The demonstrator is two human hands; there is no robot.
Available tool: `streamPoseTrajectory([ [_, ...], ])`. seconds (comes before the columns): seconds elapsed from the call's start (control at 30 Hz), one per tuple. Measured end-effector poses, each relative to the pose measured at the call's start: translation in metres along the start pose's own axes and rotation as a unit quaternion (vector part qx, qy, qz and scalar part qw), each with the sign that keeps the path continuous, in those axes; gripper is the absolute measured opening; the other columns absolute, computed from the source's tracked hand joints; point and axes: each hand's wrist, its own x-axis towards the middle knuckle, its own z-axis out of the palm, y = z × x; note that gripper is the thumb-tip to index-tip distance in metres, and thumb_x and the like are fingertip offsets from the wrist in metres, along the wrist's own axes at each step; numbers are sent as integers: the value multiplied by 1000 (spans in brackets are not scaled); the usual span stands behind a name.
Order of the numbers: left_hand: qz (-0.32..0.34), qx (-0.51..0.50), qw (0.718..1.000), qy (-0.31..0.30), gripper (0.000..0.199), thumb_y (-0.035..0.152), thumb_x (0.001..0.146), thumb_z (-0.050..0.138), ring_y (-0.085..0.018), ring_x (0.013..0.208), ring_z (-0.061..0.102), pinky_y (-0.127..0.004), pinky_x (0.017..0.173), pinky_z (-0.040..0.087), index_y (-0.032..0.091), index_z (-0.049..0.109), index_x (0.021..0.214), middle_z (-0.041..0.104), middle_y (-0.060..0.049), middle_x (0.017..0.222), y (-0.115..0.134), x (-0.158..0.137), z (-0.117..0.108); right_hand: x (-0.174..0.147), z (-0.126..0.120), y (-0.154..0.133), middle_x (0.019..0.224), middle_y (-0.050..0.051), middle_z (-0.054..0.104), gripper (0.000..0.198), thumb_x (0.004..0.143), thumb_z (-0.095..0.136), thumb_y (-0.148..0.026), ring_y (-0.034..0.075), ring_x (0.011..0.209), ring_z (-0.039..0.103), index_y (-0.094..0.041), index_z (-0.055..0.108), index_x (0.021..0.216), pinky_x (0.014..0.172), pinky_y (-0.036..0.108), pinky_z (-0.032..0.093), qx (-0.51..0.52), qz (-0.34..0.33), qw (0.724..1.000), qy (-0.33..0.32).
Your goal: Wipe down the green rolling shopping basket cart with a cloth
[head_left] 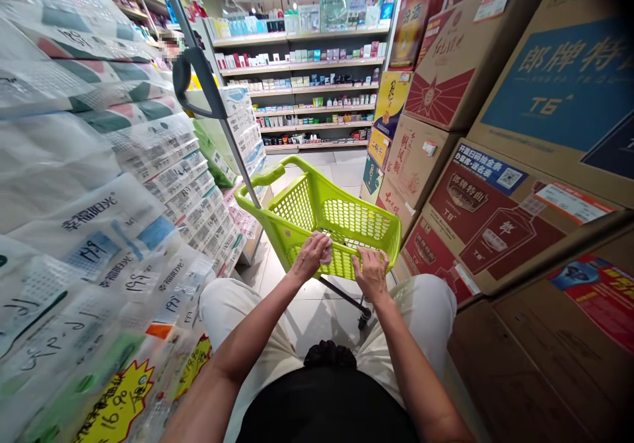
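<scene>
A lime-green plastic shopping cart stands in front of my knees, with perforated walls and a tall grey pole rising on its left side. My left hand is closed around a crumpled pale pink cloth, at the cart's near rim. Fingers of my right hand curl over the same near rim farther right, with the thumb against the outer wall. The cloth is partly hidden by my left fingers.
Plastic-wrapped paper packs are stacked close on the left. Tall cardboard boxes line the right side. Shelves of small goods stand across the aisle's far end. Pale floor tiles and a black caster show below the cart.
</scene>
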Motion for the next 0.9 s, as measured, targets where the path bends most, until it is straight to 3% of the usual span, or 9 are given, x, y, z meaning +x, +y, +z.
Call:
streamPoseTrajectory([
  [0.17,-118,32,987,109,61,-2,84,43,-30,142,50,-52,119,44,18,53,141,60,-16,142,-22,-15,-21,-3,5,4,119,11,74,37,105,43,-35,26,112,60,-21,63,133,109,42,30,25,-22,999,-29],
  [0.3,-50,-6,998,44,62,-1,84,46,-25,142,51,-47,122,42,19,51,142,59,-14,145,-14,-24,-18,2,11,-14,117,11,73,36,104,43,-33,27,111,60,-21,63,131,110,44,28,23,-2,1000,-14],
  [0.37,-27,-22,999,16,61,-1,84,46,-24,142,51,-44,122,42,20,52,141,59,-13,146,-10,-25,-17,8,15,-31,120,11,73,36,104,43,-31,26,114,59,-20,62,132,112,43,27,31,-22,999,-26],
  [0.53,-114,15,989,93,62,-2,82,45,-27,146,47,-49,123,40,19,53,140,56,-16,148,-11,-30,-24,16,27,-62,129,13,69,42,101,46,-27,27,122,56,-18,56,142,114,42,28,29,-65,996,-57],
  [0.7,-46,6,999,10,68,-7,78,43,-24,145,48,-46,121,42,20,55,139,57,-12,149,-13,-39,-33,13,32,-64,131,15,68,46,100,47,-26,29,123,56,-18,53,144,115,44,27,42,-52,996,-56],
  [0.9,-160,77,977,120,55,-3,82,46,-30,131,55,-51,114,47,17,61,132,62,-15,140,-39,-21,-65,11,36,-58,129,13,69,45,98,47,-24,28,122,57,-19,55,142,112,42,30,65,-59,995,-54],
])
